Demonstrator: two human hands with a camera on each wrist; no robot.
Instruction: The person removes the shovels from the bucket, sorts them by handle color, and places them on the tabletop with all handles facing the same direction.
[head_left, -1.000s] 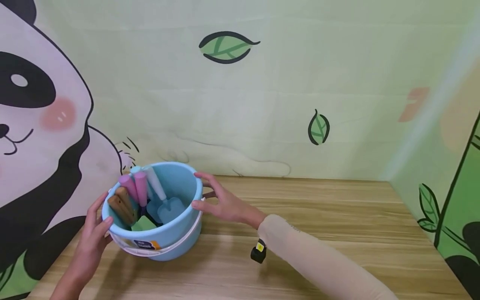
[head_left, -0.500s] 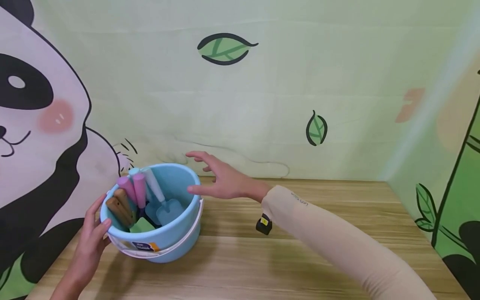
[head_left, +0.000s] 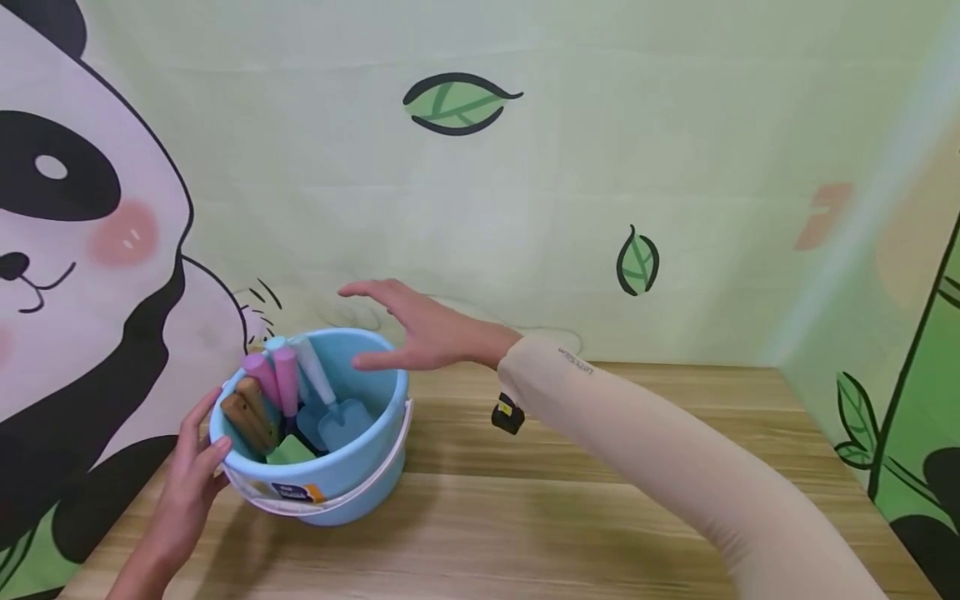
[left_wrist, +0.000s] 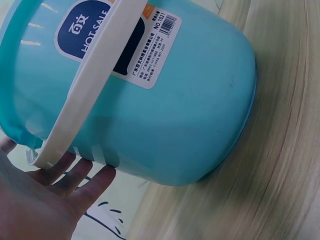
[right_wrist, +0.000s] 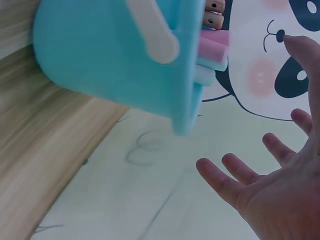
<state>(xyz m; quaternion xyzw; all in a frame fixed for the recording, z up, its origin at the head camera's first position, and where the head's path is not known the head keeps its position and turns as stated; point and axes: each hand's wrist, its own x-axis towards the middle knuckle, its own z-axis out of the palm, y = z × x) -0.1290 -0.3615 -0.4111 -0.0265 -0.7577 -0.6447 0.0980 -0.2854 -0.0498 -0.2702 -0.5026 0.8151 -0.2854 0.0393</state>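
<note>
A light blue bucket (head_left: 352,467) stands on the wooden table at the left, its white handle (head_left: 401,433) hanging down in front. My left hand (head_left: 187,492) grips the bucket's left rim; the left wrist view shows its fingers against the outer wall beside the handle hinge. Inside lean two pink handles (head_left: 286,379), wooden handles (head_left: 247,421), pale blue handles (head_left: 313,371), a translucent blue shovel blade (head_left: 347,423) and a green piece (head_left: 291,450). Over the bucket's right side hovers my right hand (head_left: 431,333), fingers spread and holding nothing. Lower parts of the tools are partly hidden.
The wooden table (head_left: 600,533) extends right of the bucket. Behind it hangs a pale green backdrop (head_left: 555,167) with a panda and leaves printed on it. A small black device (head_left: 507,414) sits at my right wrist, under the beige sleeve (head_left: 637,425).
My right hand has let go of the bucket's right rim, risen, and moved left over the opening. The left hand has kept its grip on the rim; the bucket has stayed put.
</note>
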